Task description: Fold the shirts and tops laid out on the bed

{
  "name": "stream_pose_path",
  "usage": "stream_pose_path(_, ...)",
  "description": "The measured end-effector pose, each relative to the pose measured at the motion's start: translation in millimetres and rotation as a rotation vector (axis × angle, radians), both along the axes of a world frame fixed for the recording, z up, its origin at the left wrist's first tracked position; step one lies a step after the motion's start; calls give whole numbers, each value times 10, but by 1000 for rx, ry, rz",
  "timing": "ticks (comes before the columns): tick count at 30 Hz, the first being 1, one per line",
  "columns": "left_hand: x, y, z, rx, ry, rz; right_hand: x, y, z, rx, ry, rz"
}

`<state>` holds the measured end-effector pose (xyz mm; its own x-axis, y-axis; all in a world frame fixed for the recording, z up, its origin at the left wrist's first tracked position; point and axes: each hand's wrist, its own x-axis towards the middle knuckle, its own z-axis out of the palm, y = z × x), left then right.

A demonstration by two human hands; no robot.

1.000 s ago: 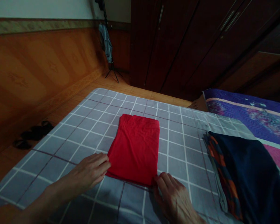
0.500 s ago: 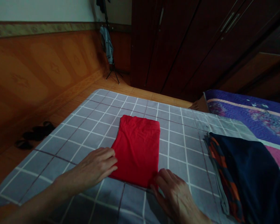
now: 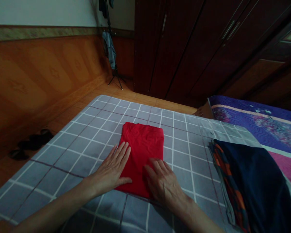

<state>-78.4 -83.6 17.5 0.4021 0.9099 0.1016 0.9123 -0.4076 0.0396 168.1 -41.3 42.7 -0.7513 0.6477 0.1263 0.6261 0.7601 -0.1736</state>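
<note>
A folded red garment (image 3: 143,137) lies on the grey checked bed sheet (image 3: 87,145); its exact kind does not show. Flat on its left side rests my left hand (image 3: 113,166), fingers stretched out and thumb spread toward the near edge. My right hand (image 3: 161,179) is over the near right part of the cloth, fingers loosely bent and apart, with no cloth gripped that I can see. The fingertips are slightly blurred.
Folded dark blue clothes (image 3: 254,178) lie in a pile at the right, with an orange patterned piece beside them. Beyond is a purple floral bedspread (image 3: 247,113). A dark wardrobe (image 3: 172,48), a coat stand (image 3: 115,76) and black footwear (image 3: 31,142) stand around the bed.
My left hand has moved from the garment's left edge onto its top and flattened. The right hand has left the near right corner and come inward over the cloth.
</note>
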Motion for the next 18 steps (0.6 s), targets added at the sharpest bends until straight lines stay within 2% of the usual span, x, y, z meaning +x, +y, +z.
stream_pose_path(5, 21, 4, -55, -32, 14, 33, -136, 199, 1, 2, -62, -73)
stream_pose_path(9, 13, -21, -83, -55, 13, 50, -155, 421, -13, 40, -35, 11)
stream_pose_path(12, 7, -23, -94, -77, -9, 48, -199, 583, -28, 86, -67, -139)
stream_pose_path(13, 6, -21, -96, -81, -18, 47, -223, 625, -35, 96, -71, -151)
stream_pose_path(16, 7, -12, -94, -95, -41, 53, -310, 725, -72, 70, -49, -18)
stream_pose_path(18, 10, -9, -79, -120, -46, 63, -355, 797, -105, 64, -43, -68)
